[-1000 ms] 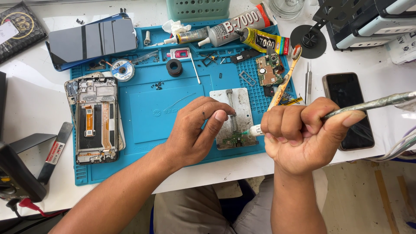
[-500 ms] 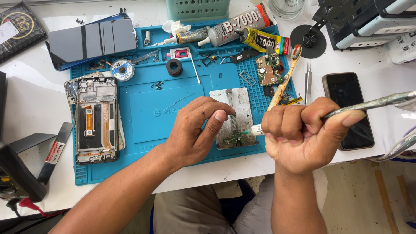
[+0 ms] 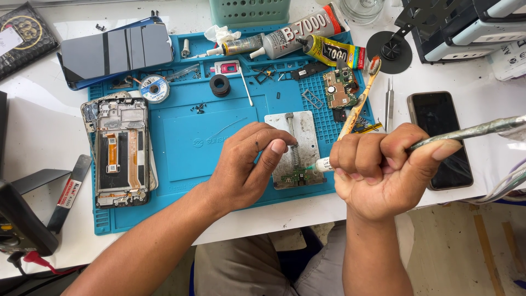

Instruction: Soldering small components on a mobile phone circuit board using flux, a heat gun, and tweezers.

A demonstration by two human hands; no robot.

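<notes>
My left hand (image 3: 249, 164) rests on the blue work mat (image 3: 208, 142), its fingers curled over the left side of a metal board holder (image 3: 296, 148). A small green circuit board (image 3: 297, 177) sits clamped at the holder's near end. My right hand (image 3: 383, 170) is a closed fist around a foil-wrapped soldering iron (image 3: 471, 131), whose white tip (image 3: 323, 164) points left and touches down by the circuit board. The iron's cable end runs off to the right.
An opened phone frame (image 3: 120, 151) lies on the mat's left, a dark phone back (image 3: 115, 52) above it. Glue tubes (image 3: 298, 38), a solder wick reel (image 3: 153, 87), a toothbrush (image 3: 359, 101), another board (image 3: 339, 90) and tweezers (image 3: 389, 104) lie behind. A black phone (image 3: 441, 137) lies right, a meter (image 3: 19, 219) left.
</notes>
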